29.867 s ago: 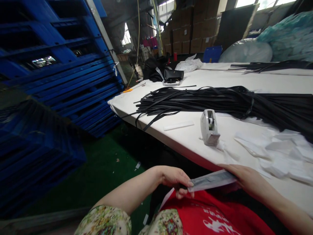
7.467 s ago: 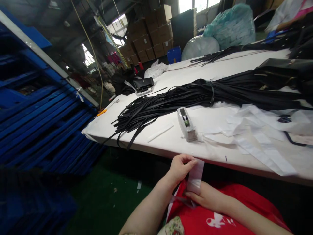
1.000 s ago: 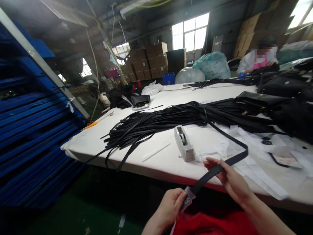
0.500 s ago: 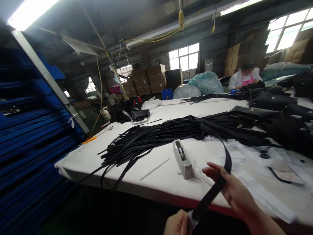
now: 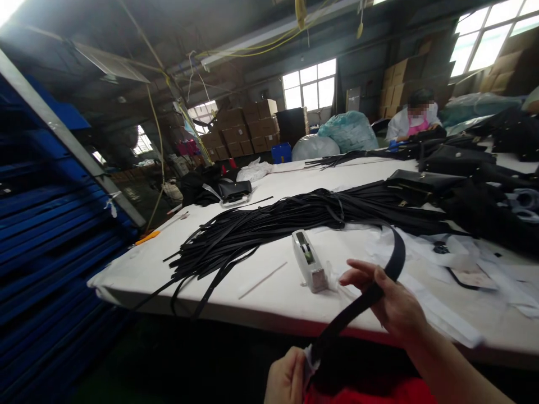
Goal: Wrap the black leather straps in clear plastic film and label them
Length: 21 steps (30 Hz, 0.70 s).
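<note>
A black strap runs up from near my body and curves back toward the table. My left hand is closed round its lower end, where a bit of whitish wrapping shows. Farther up, my right hand has the strap between the thumb and the fingers, which stretch out to the left behind it. Just left of those fingertips stands a pale tape dispenser on the table. Beyond it lies a long bundle of black straps, several ends hanging over the front edge.
White sheets and scraps cover the table at right. Black bags are piled at the far right, near a seated person. An orange-handled tool lies at the left edge, beside blue stacked racks.
My view has shifted slightly, so the table sits higher and more to the left. Both hands keep hold of the strap, and its upper loop bows out a little more to the right.
</note>
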Available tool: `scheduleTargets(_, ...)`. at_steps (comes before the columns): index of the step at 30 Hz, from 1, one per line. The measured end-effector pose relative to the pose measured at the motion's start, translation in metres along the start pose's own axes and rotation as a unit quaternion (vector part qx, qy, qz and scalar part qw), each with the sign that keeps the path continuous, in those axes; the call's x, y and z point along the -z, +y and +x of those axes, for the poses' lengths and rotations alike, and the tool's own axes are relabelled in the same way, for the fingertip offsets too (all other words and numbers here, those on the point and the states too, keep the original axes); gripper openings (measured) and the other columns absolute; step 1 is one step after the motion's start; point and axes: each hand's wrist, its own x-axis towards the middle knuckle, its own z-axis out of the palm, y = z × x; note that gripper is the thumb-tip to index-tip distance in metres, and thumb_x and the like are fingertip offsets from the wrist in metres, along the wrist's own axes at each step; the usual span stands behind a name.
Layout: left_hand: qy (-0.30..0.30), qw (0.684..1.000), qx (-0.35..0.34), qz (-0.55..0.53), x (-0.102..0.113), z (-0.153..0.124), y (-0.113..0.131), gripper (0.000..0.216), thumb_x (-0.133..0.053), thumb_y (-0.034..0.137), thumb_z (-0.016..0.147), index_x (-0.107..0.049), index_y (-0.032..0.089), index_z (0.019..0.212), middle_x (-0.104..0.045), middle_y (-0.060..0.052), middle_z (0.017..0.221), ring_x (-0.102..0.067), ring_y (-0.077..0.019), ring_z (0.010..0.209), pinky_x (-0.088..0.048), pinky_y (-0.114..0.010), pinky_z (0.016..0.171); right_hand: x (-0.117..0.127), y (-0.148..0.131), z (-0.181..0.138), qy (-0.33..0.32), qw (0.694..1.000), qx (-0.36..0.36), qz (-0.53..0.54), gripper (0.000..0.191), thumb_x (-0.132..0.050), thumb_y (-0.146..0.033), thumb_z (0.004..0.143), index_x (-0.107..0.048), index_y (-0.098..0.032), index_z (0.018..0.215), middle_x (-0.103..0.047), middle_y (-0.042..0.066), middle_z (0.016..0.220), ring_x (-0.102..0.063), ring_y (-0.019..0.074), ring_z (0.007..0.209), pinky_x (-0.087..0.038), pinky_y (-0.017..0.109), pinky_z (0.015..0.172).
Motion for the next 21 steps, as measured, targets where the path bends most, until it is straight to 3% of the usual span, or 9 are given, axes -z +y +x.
scheduleTargets(3, 0.003, 1.0, -0.004, -0.027, -0.006, 0.004, 0.005, 0.061, -0.025, 0.068, 0.094, -0.051, 0.019, 0.069, -0.048, 0.0, 0.056, -0.044, -0.0118, 0.052, -0.032, -0.023, 0.051, -0.012, 0.018, -0.009, -0.073, 0.991, -0.049, -0.101, 0.05, -0.043, -0.061, 0.094, -0.072, -0.027, 0.116, -0.076, 0.009, 0.104, -0.064, 0.0299, 0.109, -0.03, 0.053, 0.112)
scheduleTargets(5, 0.011, 0.999, -0.014, -0.042, -0.006, 0.007, 0.01, 0.058, -0.027, 0.065, 0.095, -0.052, 0.019, 0.071, -0.05, 0.0, 0.057, -0.046, -0.0115, 0.051, -0.033, -0.022, 0.051, -0.021, 0.033, -0.018, -0.093, 0.988, -0.076, -0.096, 0.053, -0.037, -0.061, 0.096, -0.071, -0.026, 0.118, -0.075, 0.009, 0.11, -0.063, 0.0299, 0.113, -0.031, 0.054, 0.112)
scheduleTargets(9, 0.035, 0.999, -0.025, -0.023, 0.004, 0.011, 0.007, 0.054, -0.03, 0.058, 0.098, -0.051, 0.018, 0.068, -0.049, 0.001, 0.058, -0.047, -0.0115, 0.054, -0.034, -0.022, 0.054, -0.019, 0.031, -0.022, -0.031, 0.995, -0.079, 0.049, 0.059, -0.036, -0.067, 0.093, -0.076, -0.026, 0.107, -0.078, 0.01, 0.101, -0.069, 0.0309, 0.101, -0.049, 0.051, 0.096)
scheduleTargets(11, 0.053, 0.998, -0.037, 0.004, 0.009, 0.011, 0.003, 0.053, -0.032, 0.056, 0.098, -0.049, 0.018, 0.065, -0.048, 0.0, 0.06, -0.045, -0.0116, 0.057, -0.033, -0.022, 0.055, -0.011, 0.021, -0.017, -0.006, 0.994, -0.082, 0.07, 0.06, -0.035, -0.067, 0.093, -0.076, -0.026, 0.106, -0.078, 0.01, 0.096, -0.071, 0.0301, 0.095, -0.052, 0.049, 0.092)
scheduleTargets(16, 0.051, 0.997, -0.061, -0.007, 0.008, 0.015, 0.01, 0.049, -0.034, 0.049, 0.1, -0.051, 0.017, 0.068, -0.05, 0.0, 0.064, -0.043, -0.0112, 0.061, -0.033, -0.022, 0.057, -0.006, 0.027, -0.014, -0.027, 0.995, -0.089, -0.042, 0.059, -0.034, -0.066, 0.095, -0.074, -0.026, 0.112, -0.077, 0.009, 0.104, -0.065, 0.0297, 0.113, -0.039, 0.05, 0.109)
scheduleTargets(21, 0.042, 0.994, -0.095, -0.044, -0.007, 0.026, 0.036, 0.048, -0.034, 0.046, 0.1, -0.05, 0.017, 0.066, -0.053, 0.0, 0.061, -0.045, -0.0104, 0.057, -0.034, -0.022, 0.056, -0.03, 0.065, -0.033, -0.142, 0.967, -0.119, -0.174, 0.056, -0.044, -0.067, 0.092, -0.068, -0.027, 0.122, -0.069, 0.008, 0.125, -0.059, 0.0297, 0.121, -0.04, 0.051, 0.109)
